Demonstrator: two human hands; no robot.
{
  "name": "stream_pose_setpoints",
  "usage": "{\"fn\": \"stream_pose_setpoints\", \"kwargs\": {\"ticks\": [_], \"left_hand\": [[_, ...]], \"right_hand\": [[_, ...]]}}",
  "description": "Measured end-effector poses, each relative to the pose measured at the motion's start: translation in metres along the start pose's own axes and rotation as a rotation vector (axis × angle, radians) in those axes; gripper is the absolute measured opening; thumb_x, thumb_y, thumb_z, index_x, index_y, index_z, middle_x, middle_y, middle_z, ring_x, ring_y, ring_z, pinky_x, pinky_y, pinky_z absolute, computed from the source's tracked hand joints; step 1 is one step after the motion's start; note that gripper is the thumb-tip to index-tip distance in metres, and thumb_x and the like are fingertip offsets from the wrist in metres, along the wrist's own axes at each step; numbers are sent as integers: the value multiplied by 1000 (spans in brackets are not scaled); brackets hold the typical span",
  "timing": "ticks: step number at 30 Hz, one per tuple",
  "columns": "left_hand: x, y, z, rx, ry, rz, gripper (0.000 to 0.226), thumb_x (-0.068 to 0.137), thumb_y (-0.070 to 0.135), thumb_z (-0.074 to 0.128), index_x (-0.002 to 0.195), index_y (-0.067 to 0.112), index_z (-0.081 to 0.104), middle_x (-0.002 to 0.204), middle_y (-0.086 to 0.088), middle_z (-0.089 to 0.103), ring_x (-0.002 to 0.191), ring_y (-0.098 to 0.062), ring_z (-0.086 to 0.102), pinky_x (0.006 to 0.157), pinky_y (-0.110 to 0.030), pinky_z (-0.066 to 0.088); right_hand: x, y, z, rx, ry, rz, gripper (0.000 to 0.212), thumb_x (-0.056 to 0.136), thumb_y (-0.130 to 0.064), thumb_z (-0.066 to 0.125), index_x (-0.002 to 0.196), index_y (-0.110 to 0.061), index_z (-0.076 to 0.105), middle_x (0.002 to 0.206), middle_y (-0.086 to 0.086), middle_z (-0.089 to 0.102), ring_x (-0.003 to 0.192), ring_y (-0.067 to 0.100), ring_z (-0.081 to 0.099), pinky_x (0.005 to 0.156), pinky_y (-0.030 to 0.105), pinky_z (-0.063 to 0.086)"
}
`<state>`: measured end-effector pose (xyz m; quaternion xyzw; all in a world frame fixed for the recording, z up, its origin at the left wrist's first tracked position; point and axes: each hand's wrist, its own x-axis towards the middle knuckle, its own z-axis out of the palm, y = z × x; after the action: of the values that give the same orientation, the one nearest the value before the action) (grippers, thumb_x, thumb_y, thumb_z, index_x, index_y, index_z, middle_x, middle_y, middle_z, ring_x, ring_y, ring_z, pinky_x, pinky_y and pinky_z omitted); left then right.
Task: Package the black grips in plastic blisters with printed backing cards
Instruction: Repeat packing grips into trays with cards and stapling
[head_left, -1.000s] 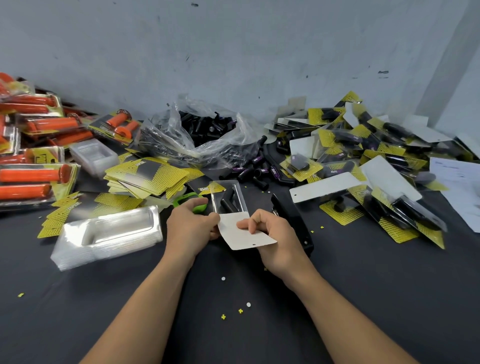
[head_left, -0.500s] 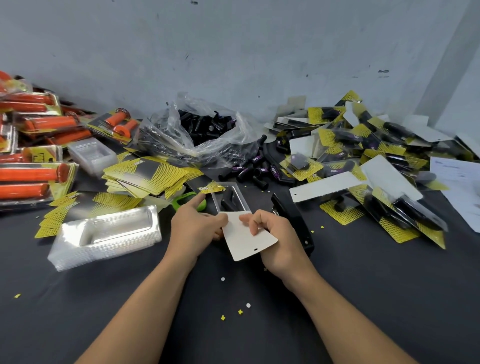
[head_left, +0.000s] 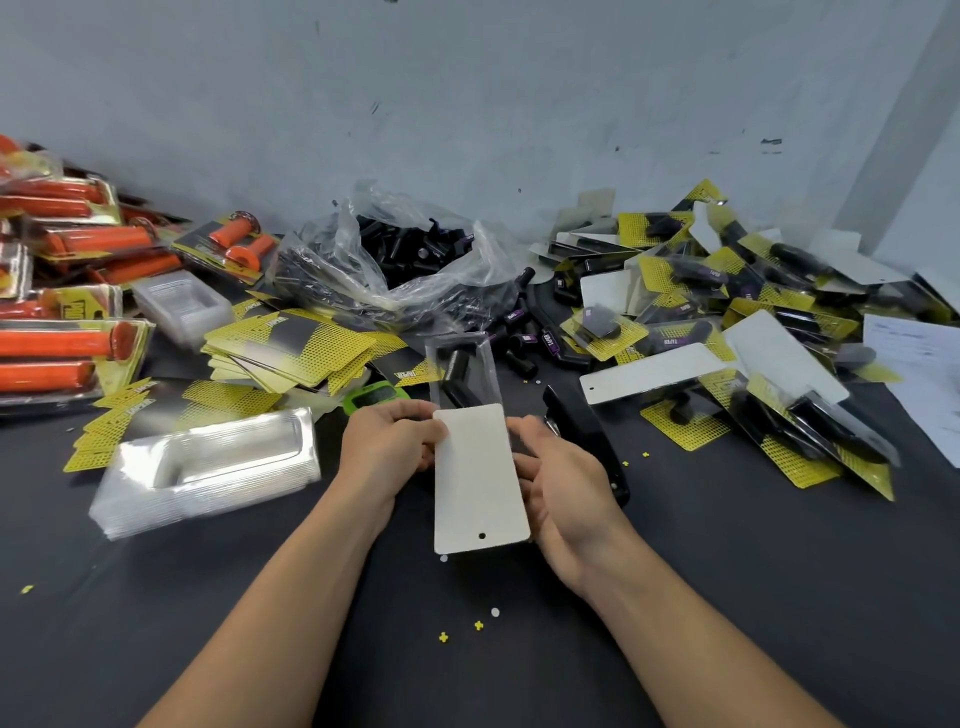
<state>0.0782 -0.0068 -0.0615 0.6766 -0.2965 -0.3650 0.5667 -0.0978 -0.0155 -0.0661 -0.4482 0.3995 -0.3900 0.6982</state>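
white card (head_left: 477, 478); yellow-black dotted cards (head_left: 291, 345); orange grips (head_left: 57, 343); black table (head_left: 727, 597)

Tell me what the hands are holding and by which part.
Both hold the white backing card, blank side up: the left hand pinches its left edge near the far end, the right hand its right edge. A clear blister juts beyond it.

You've got even, soft light, faint shadows; glare on the stack of clear plastic blisters (head_left: 208, 467); edges bow, slight blur.
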Motion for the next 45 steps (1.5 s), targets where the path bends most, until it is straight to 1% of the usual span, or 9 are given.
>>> {"fn": "stream_pose_setpoints", "kwargs": {"ticks": [4,8,10,13,19,25,33,39,45], "left_hand": [[-1,-1,1,10,-48,43,12,86,2,72,84,12,78,62,-1,67,48,-8,56,48,-18,47],[-8,0,0,42,-109,113,9,83,24,74,88,27,81,85,7,78,74,-12,74,72,-32,57],[-10,1,-1,-23,-235,147,44,73,25,75,116,36,74,104,7,78,94,-16,76,83,-38,58],[-8,3,-1,-173,-385,126,71,73,17,73,137,45,58,106,5,78,93,-24,77,72,-36,60],[-10,5,7,-248,-320,89,53,89,2,69,135,27,61,109,-13,76,89,-33,75,68,-42,60],[-6,1,8,-258,-107,46,17,91,25,78,104,14,75,94,-9,80,84,-29,78,70,-42,62],[-3,1,6,-356,-135,56,24,94,25,72,116,17,70,105,-14,78,91,-31,77,77,-50,63],[3,-2,10,-310,-59,94,34,96,28,72,129,25,66,103,-6,78,85,-19,78,62,-35,61],[-1,-8,20,-261,-177,172,78,76,61,71,148,47,42,122,8,69,99,-11,76,69,-36,63]], "right_hand": [[5,3,-1,-208,21,-28,35,97,9,49,103,-19,69,88,1,80,77,12,76,59,25,57],[8,9,4,-272,126,-56,21,102,-5,55,92,-12,72,89,3,80,88,22,76,74,38,63],[8,10,7,-329,147,-85,21,102,-16,58,88,-7,72,90,9,78,90,28,75,83,51,60],[2,10,12,-418,156,-132,36,96,-35,59,84,-1,66,92,19,73,82,32,69,84,58,56],[-3,6,12,-451,168,-152,46,103,-43,56,87,-2,70,77,13,75,66,33,72,57,46,58],[-4,5,10,-322,-64,-110,10,91,2,66,100,-3,65,81,10,78,67,23,75,61,31,61],[-7,3,13,-468,-44,-120,27,103,-20,54,90,-1,67,55,7,67,37,16,51,40,22,37],[-12,2,13,-744,195,-371,49,103,-36,55,61,-10,53,50,8,58,48,16,53,56,34,44],[-19,4,15,-1074,460,-837,47,92,-27,72,62,-25,36,44,-6,38,38,13,38,45,18,19]]}}
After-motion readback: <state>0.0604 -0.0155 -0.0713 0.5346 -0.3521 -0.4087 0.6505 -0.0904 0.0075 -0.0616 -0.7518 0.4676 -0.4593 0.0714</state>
